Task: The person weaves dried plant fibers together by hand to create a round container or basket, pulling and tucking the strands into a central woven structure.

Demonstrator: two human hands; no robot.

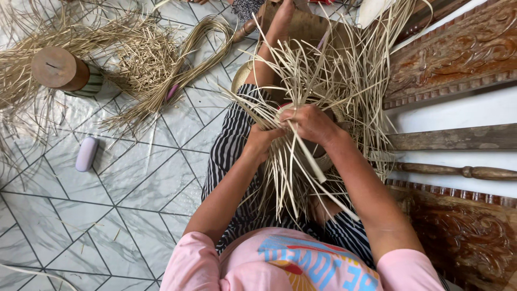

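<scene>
A half-woven basket point(323, 160) of pale straw strips rests on my lap, its loose strips point(334, 75) fanning upward and outward. My left hand point(262, 141) grips the basket's left side among the strips. My right hand point(309, 123) pinches a strip at the top of the weave, right beside the left hand. More strips hang down between my forearms. I sit on the floor in striped trousers and a pink shirt, one leg stretched forward.
A bundle of straw point(177, 64) and scattered cuttings lie on the tiled floor point(134, 183) at upper left, next to a wooden cylinder point(62, 70). A small lilac object point(86, 154) lies on the tiles. Carved wooden furniture point(458, 54) stands at right.
</scene>
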